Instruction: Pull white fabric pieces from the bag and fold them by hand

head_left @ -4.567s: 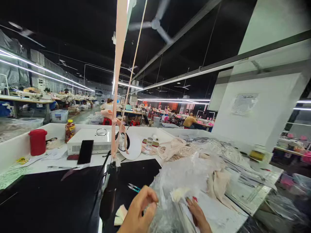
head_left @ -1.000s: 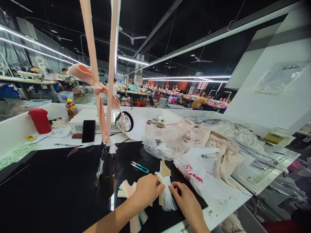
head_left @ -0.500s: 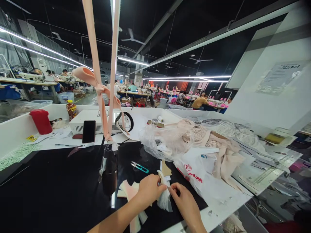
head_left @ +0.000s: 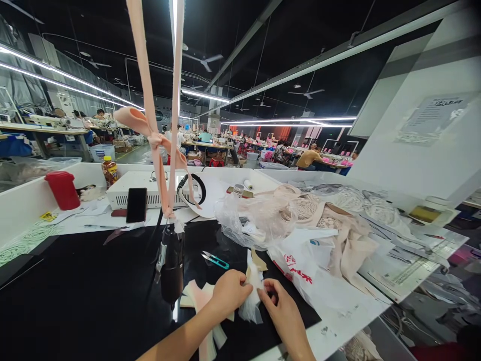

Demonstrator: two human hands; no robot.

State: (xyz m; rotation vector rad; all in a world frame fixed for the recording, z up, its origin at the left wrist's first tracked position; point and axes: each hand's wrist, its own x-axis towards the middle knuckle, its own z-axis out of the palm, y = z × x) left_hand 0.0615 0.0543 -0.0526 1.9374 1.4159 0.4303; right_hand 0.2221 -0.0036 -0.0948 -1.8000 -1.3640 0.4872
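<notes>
A thin, pale whitish fabric piece (head_left: 251,303) lies upright between my two hands over the black mat (head_left: 93,291). Its left edge is pinched between the thumb and fingers of my left hand (head_left: 230,292). On the other side, my right hand (head_left: 282,305) has its thumb and bent forefinger closed at the right edge. A tan scrap (head_left: 258,260) shows just beyond the fabric. Cut pink and cream foam-like pieces (head_left: 199,295) are beside and partly under my left forearm. Teal-handled thread snips (head_left: 216,259) lie farther back.
A black cylindrical tool (head_left: 173,268) hangs from peach straps left of my hands. A white plastic bag (head_left: 300,260) and heaped beige fabric (head_left: 349,245) crowd the right. Behind stand a phone (head_left: 137,204), a white metal box (head_left: 158,183) and a red bin (head_left: 62,190).
My left hand has shifted slightly left and my right fingers have moved up a little. The pale fabric is spread wider between them. The hanging tool has swung slightly right.
</notes>
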